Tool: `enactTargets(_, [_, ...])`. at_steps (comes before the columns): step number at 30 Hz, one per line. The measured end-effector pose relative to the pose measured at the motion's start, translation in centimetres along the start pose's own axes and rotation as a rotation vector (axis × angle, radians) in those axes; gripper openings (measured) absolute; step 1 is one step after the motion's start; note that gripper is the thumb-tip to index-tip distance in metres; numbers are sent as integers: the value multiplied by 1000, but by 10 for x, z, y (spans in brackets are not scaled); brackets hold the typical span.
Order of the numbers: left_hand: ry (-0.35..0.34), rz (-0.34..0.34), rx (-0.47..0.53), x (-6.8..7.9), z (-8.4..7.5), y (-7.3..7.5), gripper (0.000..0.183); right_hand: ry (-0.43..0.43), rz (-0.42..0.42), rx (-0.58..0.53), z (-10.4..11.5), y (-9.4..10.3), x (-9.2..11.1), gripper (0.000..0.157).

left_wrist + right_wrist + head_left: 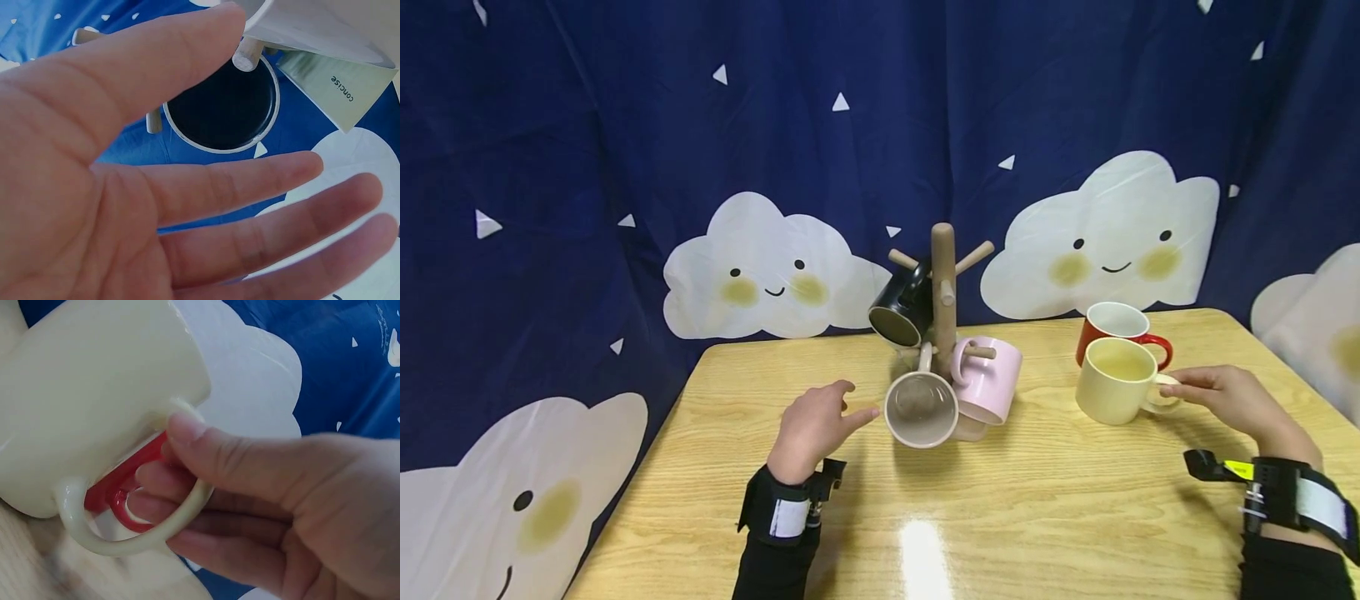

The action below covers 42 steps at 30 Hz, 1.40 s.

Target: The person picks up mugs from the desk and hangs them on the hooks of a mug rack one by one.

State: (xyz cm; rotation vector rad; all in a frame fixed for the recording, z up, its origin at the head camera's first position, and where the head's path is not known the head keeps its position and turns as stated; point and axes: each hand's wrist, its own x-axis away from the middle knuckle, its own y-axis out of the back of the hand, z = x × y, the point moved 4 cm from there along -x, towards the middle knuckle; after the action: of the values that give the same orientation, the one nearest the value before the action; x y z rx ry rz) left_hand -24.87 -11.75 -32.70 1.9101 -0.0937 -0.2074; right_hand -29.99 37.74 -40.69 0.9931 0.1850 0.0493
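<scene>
My right hand [1232, 402] pinches the handle of a cream-yellow mug [1108, 396] standing upright on the table; the right wrist view shows thumb and fingers at the handle loop [112, 544]. Just behind it stands a red mug [1086, 342] with a white inside. My left hand [812, 425] is held with fingers spread, its thumb close to the rim of a white mug [921, 408] that hangs mouth-forward on a wooden mug tree [944, 292]. Whether the thumb touches the rim I cannot tell. A black mug [898, 308] and a pink mug [996, 379] also hang there.
A pale green surface printed "concise" [342, 94] shows behind the white mug in the left wrist view. The wooden table [1037, 508] ends at a blue curtain [820, 167] with white clouds. Bare upper pegs [976, 257] stick out from the tree.
</scene>
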Motion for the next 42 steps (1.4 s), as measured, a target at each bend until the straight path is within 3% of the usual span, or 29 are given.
enactTargets(4, [12,-4,-4,1,2,-1,57,98,-91,38,14,9,-1,35])
enactTargets(7, [15,-6,-5,1,2,-1,57,85,-140,22,22,19,3,34])
enactTargets(9, [12,-9,-5,1,2,0,56,73,-181,-38,28,26,7,33])
enactTargets(16, [4,-14,3,1,0,2,56,127,-458,-268,51,53,23,14])
enactTargets(20, [4,-13,2,1,-1,2,56,137,-456,-330,72,58,28,15])
enactTargets(25, [2,-12,0,1,-1,2,56,262,-418,-359,115,52,27,17])
enactTargets(29, [-1,-16,2,1,-1,2,55,357,-367,-390,155,39,25,17])
enactTargets(33, [-8,-29,11,2,-2,3,55,351,-333,-370,189,20,26,15])
enactTargets(38, [-40,-59,22,5,-4,6,53,343,-270,-349,215,-2,27,15])
enactTargets(42, [-74,-88,57,7,-8,9,51,396,-342,-274,230,-16,30,15])
